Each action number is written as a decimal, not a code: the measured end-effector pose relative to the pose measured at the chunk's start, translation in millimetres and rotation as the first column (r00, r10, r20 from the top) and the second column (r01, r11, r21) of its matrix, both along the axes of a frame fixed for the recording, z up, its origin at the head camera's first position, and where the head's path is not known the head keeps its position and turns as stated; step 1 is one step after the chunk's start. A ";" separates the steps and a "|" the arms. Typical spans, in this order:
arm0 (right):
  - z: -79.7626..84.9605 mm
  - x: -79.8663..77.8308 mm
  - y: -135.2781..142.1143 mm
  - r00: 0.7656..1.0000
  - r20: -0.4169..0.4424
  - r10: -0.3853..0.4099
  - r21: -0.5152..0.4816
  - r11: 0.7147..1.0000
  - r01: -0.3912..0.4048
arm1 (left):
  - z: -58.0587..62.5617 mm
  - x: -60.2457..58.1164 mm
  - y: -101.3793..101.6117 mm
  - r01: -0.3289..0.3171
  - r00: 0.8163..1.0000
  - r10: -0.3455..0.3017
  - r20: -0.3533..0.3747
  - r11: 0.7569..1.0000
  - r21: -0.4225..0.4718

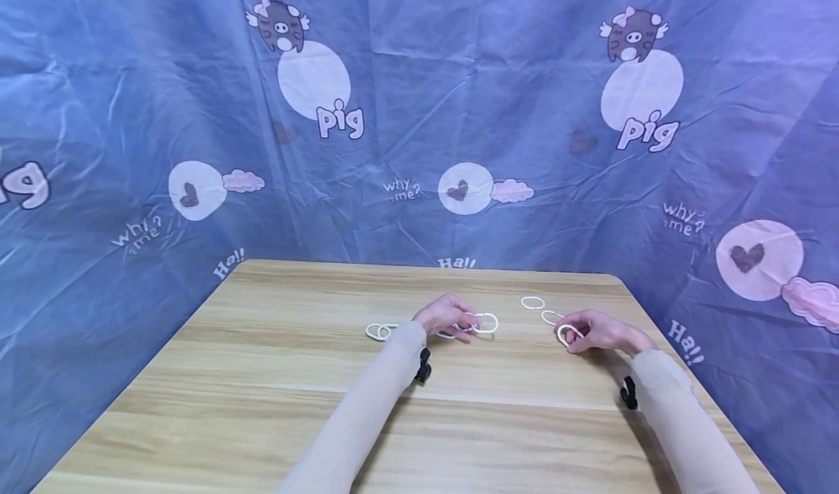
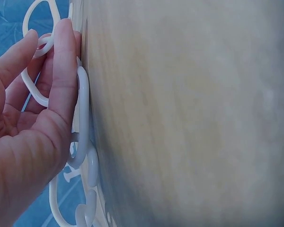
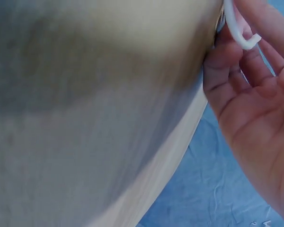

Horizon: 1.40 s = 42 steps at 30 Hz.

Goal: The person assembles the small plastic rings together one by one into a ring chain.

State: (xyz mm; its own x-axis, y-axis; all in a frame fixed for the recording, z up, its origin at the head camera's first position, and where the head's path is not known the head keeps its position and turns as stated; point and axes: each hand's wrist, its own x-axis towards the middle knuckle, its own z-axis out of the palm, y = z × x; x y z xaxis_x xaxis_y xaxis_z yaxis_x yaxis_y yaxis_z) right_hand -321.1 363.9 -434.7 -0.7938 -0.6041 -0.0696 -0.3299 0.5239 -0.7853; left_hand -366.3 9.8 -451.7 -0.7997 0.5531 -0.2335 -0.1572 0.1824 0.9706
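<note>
Near the middle of the table, my left hand [image 1: 452, 317] pinches white plastic chain links between thumb and fingers, with one oval link [image 1: 496, 324] sticking out to the right. The left wrist view shows linked white links [image 2: 84, 118] trailing beneath the hand along the tabletop. Farther left lie more joined links [image 1: 371, 334], partly hidden by the sleeve. My right hand [image 1: 596, 331] pinches a single white link [image 1: 560, 335] over the right side of the table. In the right wrist view, this link [image 3: 234, 28] has a free, hooked end.
Two loose white links, a far one [image 1: 532, 297] and a nearer one [image 1: 549, 312], lie beyond the right hand. The wooden table [image 1: 459, 443] has a blue printed curtain [image 1: 406, 79] behind it and at both sides.
</note>
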 end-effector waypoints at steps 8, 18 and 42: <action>8.8 -6.5 -7.2 0.989 0.138 -0.049 -0.005 0.999 0.050 | 0.9 -2.7 -3.7 -0.023 1.000 0.023 -0.005 1.000 0.012; 17.4 -8.1 -34.1 0.979 0.196 -0.060 0.030 0.998 0.055 | 2.9 -0.1 -5.1 -0.025 1.000 0.025 0.018 1.000 0.013; 9.3 -11.6 -91.0 0.961 0.273 -0.049 0.012 0.999 0.048 | -1.0 -0.1 0.7 -0.029 0.998 0.027 0.059 0.999 0.040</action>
